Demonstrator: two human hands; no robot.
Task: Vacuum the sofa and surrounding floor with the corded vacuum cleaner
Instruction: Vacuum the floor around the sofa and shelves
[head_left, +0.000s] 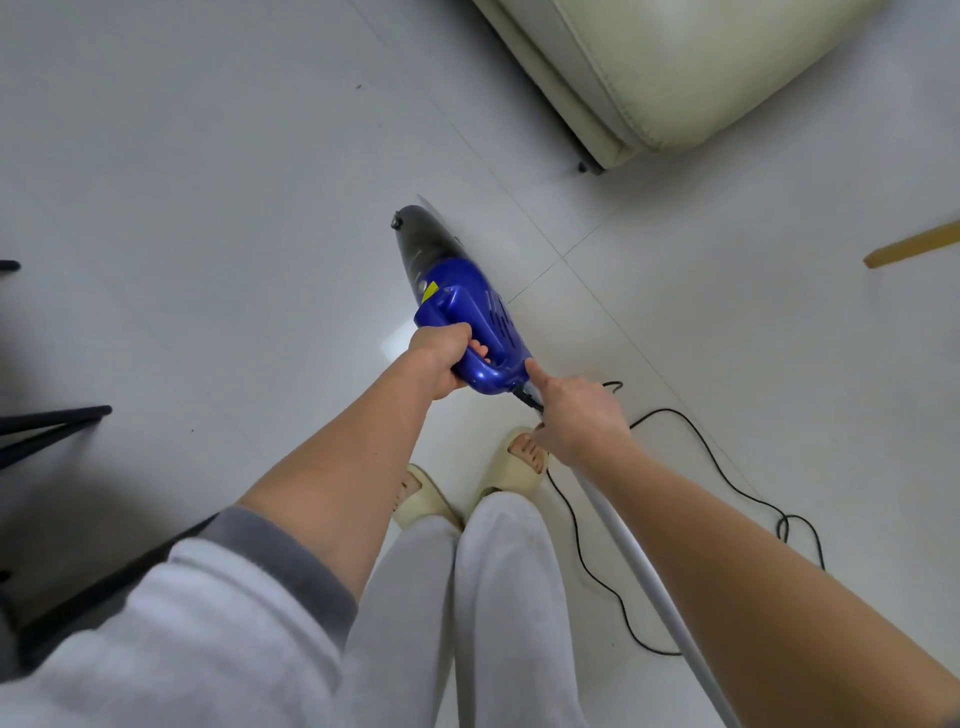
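The vacuum cleaner (462, 306) is blue with a dark smoky nose and yellow sticker, its cord (691, 441) black, the sofa (675, 73) cream, the floor (208, 182) pale grey.

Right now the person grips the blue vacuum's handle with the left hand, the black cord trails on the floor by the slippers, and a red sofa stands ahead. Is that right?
Nearly. The sofa is cream, not red, as the head view shows. The rest holds: the left hand grips the handle of the blue vacuum, and the black cord trails on the floor by the slippers.
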